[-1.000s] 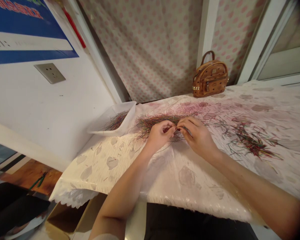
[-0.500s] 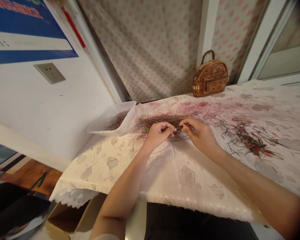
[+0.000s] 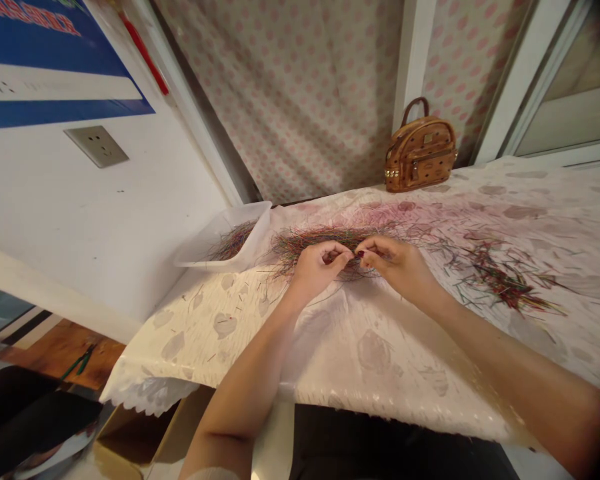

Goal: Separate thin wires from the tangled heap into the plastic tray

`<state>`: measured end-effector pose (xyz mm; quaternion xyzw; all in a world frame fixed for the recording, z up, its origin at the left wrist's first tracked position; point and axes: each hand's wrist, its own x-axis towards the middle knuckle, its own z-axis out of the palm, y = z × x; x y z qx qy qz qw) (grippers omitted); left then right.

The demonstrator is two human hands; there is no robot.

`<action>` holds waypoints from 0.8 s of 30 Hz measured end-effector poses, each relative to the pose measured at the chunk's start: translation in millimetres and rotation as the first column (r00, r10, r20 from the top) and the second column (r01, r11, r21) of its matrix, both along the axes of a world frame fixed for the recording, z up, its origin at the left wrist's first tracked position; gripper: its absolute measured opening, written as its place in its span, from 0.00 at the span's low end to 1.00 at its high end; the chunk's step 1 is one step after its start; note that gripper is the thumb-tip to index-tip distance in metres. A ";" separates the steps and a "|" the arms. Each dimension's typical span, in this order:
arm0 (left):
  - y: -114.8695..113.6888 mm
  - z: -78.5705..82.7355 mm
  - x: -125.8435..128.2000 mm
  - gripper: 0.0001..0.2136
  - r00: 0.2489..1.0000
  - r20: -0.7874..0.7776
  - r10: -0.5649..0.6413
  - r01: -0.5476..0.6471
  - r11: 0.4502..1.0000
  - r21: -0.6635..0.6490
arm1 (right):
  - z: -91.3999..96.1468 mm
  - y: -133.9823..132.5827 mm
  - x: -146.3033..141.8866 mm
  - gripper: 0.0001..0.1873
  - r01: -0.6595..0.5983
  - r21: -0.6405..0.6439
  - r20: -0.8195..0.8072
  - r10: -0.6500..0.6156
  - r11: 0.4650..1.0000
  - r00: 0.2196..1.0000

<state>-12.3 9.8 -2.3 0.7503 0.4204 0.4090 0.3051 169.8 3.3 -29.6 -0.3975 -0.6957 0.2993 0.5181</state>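
A heap of thin, multicoloured wires (image 3: 305,241) lies across the middle of the cloth-covered table (image 3: 325,360). Above its near side, my left hand (image 3: 323,263) is closed in a pinch, thumb against forefinger. My right hand (image 3: 393,263) pinches as well, its fingertips almost touching those of the left. Whatever sits between the fingertips is too fine to see clearly; it looks like a thin wire. To the right of my right hand is a looser pile of short, coloured wire pieces (image 3: 510,280).
At the left stands a translucent plastic tray (image 3: 230,265) with more wires in it. A brown backpack (image 3: 423,160) is at the table's back edge. Below on the left are a cardboard box (image 3: 125,437), green-handled pliers (image 3: 83,360) and another person's dark-clothed legs (image 3: 35,413).
My right hand has shifted slightly left, bringing its fingertips closer to my left hand's. Both hands stay pinched. The view has moved very slightly.
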 end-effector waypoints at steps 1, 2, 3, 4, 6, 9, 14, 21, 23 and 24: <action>-0.3 0.4 -0.4 0.09 1.000 -0.016 -0.005 0.005 1.000 0.006 | 1.5 -0.5 -0.3 0.05 -0.027 -0.041 -0.039 0.025 0.999 0.999; -0.3 0.4 -0.8 0.10 1.000 -0.025 -0.013 0.013 1.000 0.009 | 3.3 -1.1 -0.6 0.05 -0.056 -0.083 -0.079 0.049 0.995 0.996; -0.1 0.2 -1.2 0.10 0.999 -0.031 -0.024 0.024 1.000 0.010 | 5.3 -1.8 -0.9 0.05 -0.087 -0.124 -0.116 0.072 0.989 0.991; 0.3 -0.3 -1.7 0.10 0.999 -0.036 -0.035 0.035 0.999 0.011 | 7.1 -2.5 -1.0 0.05 -0.116 -0.161 -0.150 0.092 0.980 0.984; 1.1 -1.6 -2.7 0.10 0.998 -0.044 -0.053 0.053 0.999 0.011 | 9.8 -3.7 -0.8 0.06 -0.167 -0.222 -0.206 0.121 0.961 0.971; 1.7 -3.2 -4.0 0.10 0.996 -0.056 -0.068 0.068 0.998 0.012 | 11.0 -4.7 0.4 0.08 -0.221 -0.292 -0.275 0.140 0.931 0.951; 1.1 -4.2 -3.1 0.11 0.992 -0.077 -0.100 0.101 0.995 0.011 | 10.1 -4.7 0.9 0.11 -0.290 -0.386 -0.353 0.150 0.876 0.924; 6.2 -7.1 2.0 0.07 0.977 0.209 0.036 -0.010 0.992 -0.127 | 4.0 -2.0 -2.7 0.08 -0.064 -0.210 -0.196 0.022 0.976 0.980; 7.5 -6.9 1.7 0.06 0.966 0.244 0.088 -0.049 0.986 -0.161 | 1.9 -3.2 -2.8 0.06 0.022 -0.090 -0.034 -0.025 0.996 0.999; 7.8 -6.7 1.3 0.05 0.963 0.250 0.100 -0.058 0.984 -0.169 | 1.5 -4.2 -2.8 0.05 0.057 -0.023 0.053 -0.056 0.998 0.997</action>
